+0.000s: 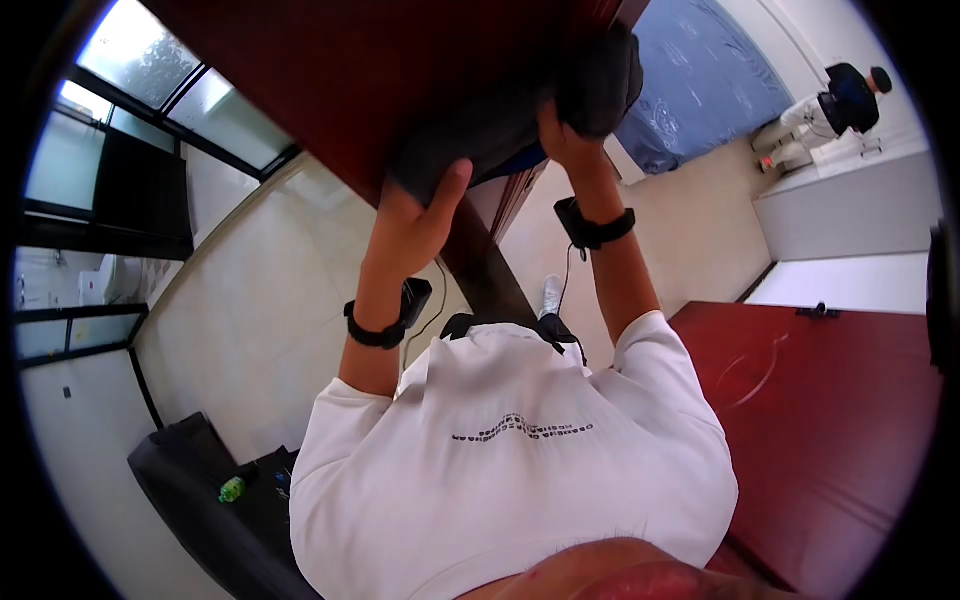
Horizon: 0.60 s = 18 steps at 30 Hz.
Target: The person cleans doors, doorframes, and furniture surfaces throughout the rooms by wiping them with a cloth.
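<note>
Dark grey cloth point(480, 125) stretches between my two hands, against a dark red wooden surface point(330, 60) at the top of the view. On the left, my left hand point(410, 225) grips one end, its thumb out and its fingers hidden by the cloth. My right hand point(570, 145) holds the bunched other end at the upper right, with its fingers mostly covered. Black devices are strapped to both wrists.
A red door or panel point(800, 420) stands at the right. Another person point(848, 100) is at the upper right, beyond a blue-covered surface point(700, 80). A black chair point(205, 500) with a green bottle point(232, 490) is at the lower left. Cables hang near my wrists.
</note>
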Tool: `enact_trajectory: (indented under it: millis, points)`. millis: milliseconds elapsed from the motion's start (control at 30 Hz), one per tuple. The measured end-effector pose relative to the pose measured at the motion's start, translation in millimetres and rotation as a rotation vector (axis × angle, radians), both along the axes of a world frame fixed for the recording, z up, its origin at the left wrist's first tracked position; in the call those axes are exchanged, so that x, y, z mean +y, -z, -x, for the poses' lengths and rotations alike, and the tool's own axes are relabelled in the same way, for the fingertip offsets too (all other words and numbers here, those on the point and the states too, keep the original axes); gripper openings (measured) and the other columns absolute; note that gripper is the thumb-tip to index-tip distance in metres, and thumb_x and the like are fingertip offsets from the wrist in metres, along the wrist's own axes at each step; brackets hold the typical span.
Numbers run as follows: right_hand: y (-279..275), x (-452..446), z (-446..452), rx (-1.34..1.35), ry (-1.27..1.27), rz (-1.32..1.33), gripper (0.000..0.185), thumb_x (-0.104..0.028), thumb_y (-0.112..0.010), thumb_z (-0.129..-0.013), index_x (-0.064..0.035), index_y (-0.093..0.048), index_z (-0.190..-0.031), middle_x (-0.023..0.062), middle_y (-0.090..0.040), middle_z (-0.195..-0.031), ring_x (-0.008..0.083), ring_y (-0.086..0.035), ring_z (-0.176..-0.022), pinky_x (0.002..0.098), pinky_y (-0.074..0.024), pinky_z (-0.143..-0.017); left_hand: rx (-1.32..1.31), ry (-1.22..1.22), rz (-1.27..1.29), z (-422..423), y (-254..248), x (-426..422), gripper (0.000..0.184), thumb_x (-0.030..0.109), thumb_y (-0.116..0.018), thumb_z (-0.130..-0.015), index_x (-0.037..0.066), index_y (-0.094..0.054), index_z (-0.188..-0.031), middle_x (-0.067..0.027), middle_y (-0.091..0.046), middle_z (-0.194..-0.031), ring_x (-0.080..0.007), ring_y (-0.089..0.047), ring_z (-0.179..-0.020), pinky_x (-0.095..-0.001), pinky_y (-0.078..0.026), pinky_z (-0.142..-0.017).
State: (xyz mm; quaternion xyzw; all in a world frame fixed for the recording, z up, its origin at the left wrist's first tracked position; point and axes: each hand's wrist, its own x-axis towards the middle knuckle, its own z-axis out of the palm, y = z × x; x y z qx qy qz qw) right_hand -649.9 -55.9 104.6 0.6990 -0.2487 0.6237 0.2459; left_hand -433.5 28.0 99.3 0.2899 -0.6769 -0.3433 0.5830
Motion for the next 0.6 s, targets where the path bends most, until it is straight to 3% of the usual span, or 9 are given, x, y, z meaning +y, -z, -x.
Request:
enact_trajectory:
  millis: [33, 133, 167, 200, 233, 300, 367, 467, 600]
  points:
    - [7, -28, 5, 0.001, -0.023, -0.026, 0.032, -0.015, -0.067, -0.079, 0.0003, -0.065, -0.106, 0.0173, -0.066, -0.103, 0.0365, -0.062, -0.098, 0.0428, -0.0462, -0.093, 0.001, -0.023, -0.026, -2, -12, -19, 0.025, 0.017, -0.059, -0.094, 0.000, -0.061, -0.112, -0.0093, -0.066, -0.106, -0.0200, -0.059, -0.098, -0.0289, -0.044, -0.090]
    - [96, -72, 30, 0.031, -0.180, -0.271, 0.044, -0.014, -0.063, -0.080, 0.0050, -0.055, -0.119, 0.0216, -0.059, -0.115, 0.0395, -0.056, -0.108, 0.0428, -0.0412, -0.099, 0.006, -0.031, -0.149, 18, 14, -32, 0.024, 0.017, -0.061, -0.092, 0.001, -0.063, -0.109, -0.0093, -0.067, -0.103, -0.0189, -0.061, -0.094, -0.0282, -0.046, -0.087]
    - [113, -75, 25, -0.074, -0.199, -0.279, 0.052, -0.014, -0.061, -0.081, 0.0070, -0.045, -0.125, 0.0240, -0.053, -0.122, 0.0406, -0.051, -0.114, 0.0431, -0.0372, -0.102, -0.018, -0.093, -0.215, 30, 27, -37, 0.025, 0.019, -0.063, -0.092, 0.000, -0.063, -0.108, -0.0093, -0.068, -0.102, -0.0182, -0.062, -0.092, -0.0284, -0.047, -0.085]
    - [119, -74, 22, -0.185, -0.214, -0.287, 0.060, -0.014, -0.060, -0.081, 0.0090, -0.035, -0.132, 0.0264, -0.046, -0.128, 0.0416, -0.046, -0.119, 0.0434, -0.0332, -0.105, -0.045, -0.152, -0.280, 40, 41, -40, 0.025, 0.020, -0.064, -0.091, 0.000, -0.064, -0.107, -0.0093, -0.069, -0.100, -0.0175, -0.063, -0.090, -0.0286, -0.048, -0.083]
    - [123, -72, 27, -0.187, -0.250, -0.296, 0.060, -0.014, -0.060, -0.081, 0.0090, -0.035, -0.132, 0.0264, -0.046, -0.128, 0.0416, -0.046, -0.119, 0.0434, -0.0332, -0.105, -0.047, -0.188, -0.286, 49, 57, -45, 0.025, 0.020, -0.064, -0.091, 0.000, -0.064, -0.107, -0.0093, -0.069, -0.100, -0.0175, -0.063, -0.090, -0.0286, -0.048, -0.083]
    - [127, -62, 36, -0.133, -0.276, -0.566, 0.072, -0.016, -0.060, -0.083, 0.0103, -0.019, -0.137, 0.0286, -0.035, -0.135, 0.0420, -0.036, -0.126, 0.0448, -0.0259, -0.109, 0.074, -0.262, -0.327, 66, 93, -51, 0.029, 0.023, -0.066, -0.090, -0.001, -0.065, -0.105, -0.0103, -0.069, -0.098, -0.0185, -0.065, -0.087, -0.0295, -0.049, -0.080]
    - [129, -60, 39, -0.198, -0.382, -0.646, 0.069, -0.016, -0.062, -0.082, 0.0096, -0.025, -0.135, 0.0275, -0.038, -0.131, 0.0417, -0.039, -0.123, 0.0457, -0.0269, -0.108, 0.119, -0.361, -0.384, 83, 131, -53, 0.031, 0.024, -0.067, -0.090, -0.002, -0.064, -0.106, -0.0114, -0.069, -0.099, -0.0198, -0.065, -0.089, -0.0306, -0.049, -0.081]
    - [171, -64, 58, -0.050, -0.351, -0.881, 0.069, -0.012, -0.065, -0.079, 0.0088, -0.028, -0.135, 0.0275, -0.037, -0.131, 0.0415, -0.039, -0.122, 0.0441, -0.0291, -0.106, 0.160, -0.490, -0.423, 108, 174, -48, 0.034, 0.026, -0.067, -0.089, -0.003, -0.063, -0.107, -0.0135, -0.069, -0.102, -0.0226, -0.064, -0.094, -0.0327, -0.049, -0.084]
    - [173, -61, 68, -0.070, -0.443, -0.945, 0.071, -0.011, -0.071, -0.076, 0.0085, -0.030, -0.131, 0.0258, -0.040, -0.124, 0.0406, -0.041, -0.118, 0.0439, -0.0315, -0.103, 0.031, -0.679, -0.217, 115, 170, -38, 0.028, 0.022, -0.067, -0.088, -0.002, -0.063, -0.101, -0.0159, -0.067, -0.098, -0.0311, -0.061, -0.094, -0.0389, -0.046, -0.087]
